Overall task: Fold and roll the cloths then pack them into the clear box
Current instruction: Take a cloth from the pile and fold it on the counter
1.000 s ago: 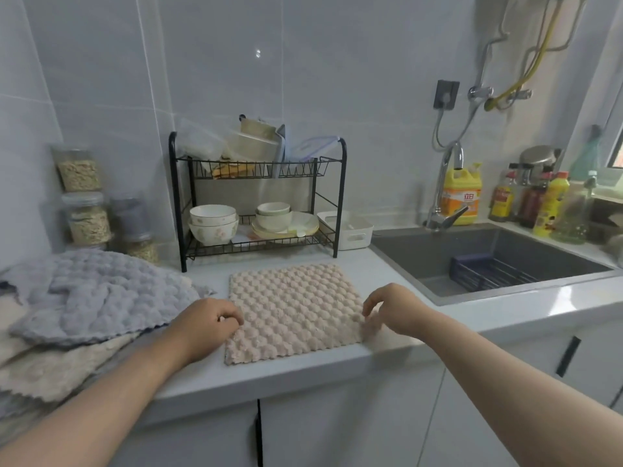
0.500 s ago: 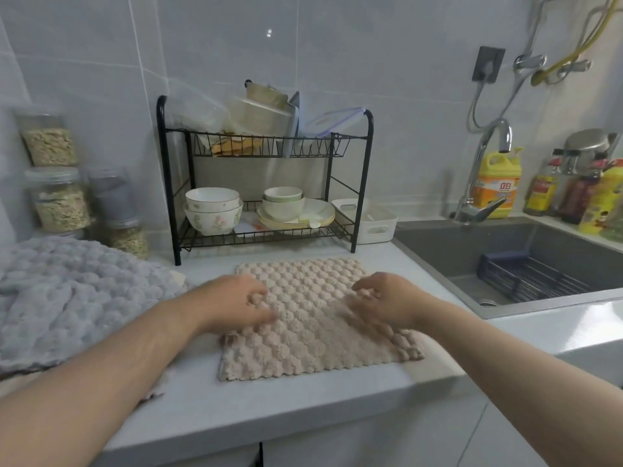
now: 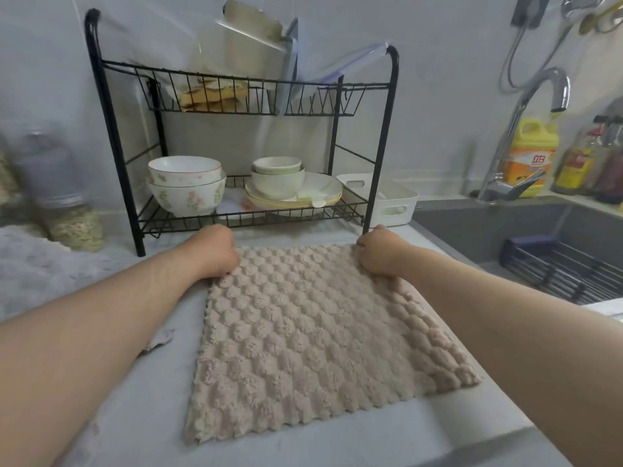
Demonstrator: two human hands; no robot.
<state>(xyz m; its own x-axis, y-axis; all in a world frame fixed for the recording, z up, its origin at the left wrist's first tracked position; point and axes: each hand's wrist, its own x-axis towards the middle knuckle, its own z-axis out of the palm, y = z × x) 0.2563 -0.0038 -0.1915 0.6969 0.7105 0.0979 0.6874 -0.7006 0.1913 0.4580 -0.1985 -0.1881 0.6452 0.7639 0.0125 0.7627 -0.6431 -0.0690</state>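
Cloth: beige cloth (image 3: 320, 342), bumpy pile, spread flat on the counter (image 3: 151, 416). Its near edge is close to the counter's near lip and its far edge is just short of the rack (image 3: 114, 136).
Left hand: left hand (image 3: 215, 254) at the cloth's far left corner, knuckles up, fingers curled under, gripping the corner.
Right hand: right hand (image 3: 381, 254) at the far right corner, curled the same way, holding that edge, which rides slightly off the counter.
Rack: black wire, two shelves. Bowls (image 3: 187, 185) on the lower left, plates (image 3: 303, 197) on the lower right.
Tray: white tray (image 3: 387, 203), just right of the rack.
Sink: dark sink (image 3: 488, 230) at right. Tap (image 3: 526, 129) at its far rim, yellow bottle (image 3: 532, 156) behind the tap.
Grey cloth: grey cloth (image 3: 40, 264) at far left on the counter, blurred, with a jar (image 3: 74, 224) beside it.
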